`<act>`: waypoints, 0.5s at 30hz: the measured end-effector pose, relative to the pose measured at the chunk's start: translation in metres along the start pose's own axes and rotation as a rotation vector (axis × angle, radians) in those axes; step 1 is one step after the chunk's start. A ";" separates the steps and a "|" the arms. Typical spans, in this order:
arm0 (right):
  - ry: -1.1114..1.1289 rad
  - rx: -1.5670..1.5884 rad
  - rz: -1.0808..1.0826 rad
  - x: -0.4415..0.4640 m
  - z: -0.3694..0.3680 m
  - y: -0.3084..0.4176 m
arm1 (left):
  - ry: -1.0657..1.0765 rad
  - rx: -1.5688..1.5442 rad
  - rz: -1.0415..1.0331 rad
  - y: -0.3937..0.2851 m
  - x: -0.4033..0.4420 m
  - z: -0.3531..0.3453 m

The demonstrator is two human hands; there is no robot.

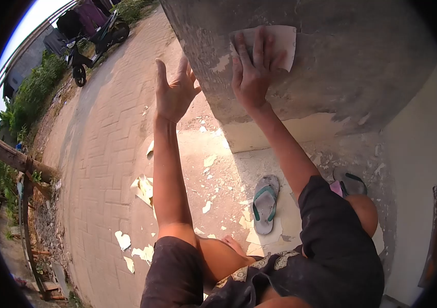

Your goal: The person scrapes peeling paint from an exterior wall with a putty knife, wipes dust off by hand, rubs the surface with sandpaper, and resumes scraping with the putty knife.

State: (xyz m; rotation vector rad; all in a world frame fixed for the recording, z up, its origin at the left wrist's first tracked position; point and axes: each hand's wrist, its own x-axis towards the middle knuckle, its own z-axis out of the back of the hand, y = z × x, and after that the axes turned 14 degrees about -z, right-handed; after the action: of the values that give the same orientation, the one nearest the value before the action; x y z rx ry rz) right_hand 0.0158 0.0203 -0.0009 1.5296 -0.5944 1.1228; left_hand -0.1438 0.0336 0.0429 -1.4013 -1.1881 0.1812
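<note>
My right hand (253,77) presses a pale sheet of sandpaper (289,46) flat against the grey wall (326,66), fingers spread over it. The surface under the sheet is patchy, with bare grey areas and a cream strip of old paint (275,132) along the bottom. To the left, beside the wall's corner, my left hand (175,97) is raised with its fingers apart and nothing in it. Whether its far fingers touch the corner I cannot tell.
Peeled paint flakes (144,190) litter the ground below. A grey sandal with green straps (265,205) lies near my feet, and another sandal (351,182) is partly hidden by my knee. A parked motorbike (93,49) stands beyond the paved path (105,133). A wooden rail (16,154) runs at far left.
</note>
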 end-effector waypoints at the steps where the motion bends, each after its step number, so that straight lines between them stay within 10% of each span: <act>1: 0.151 -0.046 0.093 -0.018 -0.005 0.007 | 0.010 -0.063 0.014 -0.002 0.000 -0.001; 5: 0.382 0.015 0.327 -0.028 -0.003 -0.006 | 0.015 -0.076 0.029 -0.003 -0.004 0.014; 15: -0.170 0.247 -0.462 0.007 0.092 -0.028 | -0.155 1.006 -0.406 0.029 0.030 -0.008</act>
State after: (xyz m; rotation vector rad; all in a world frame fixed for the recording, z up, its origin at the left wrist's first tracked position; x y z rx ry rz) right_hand 0.0737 -0.0565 -0.0035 1.8688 -0.1960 0.7340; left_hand -0.1092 0.0572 0.0371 -0.2669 -1.2136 0.5193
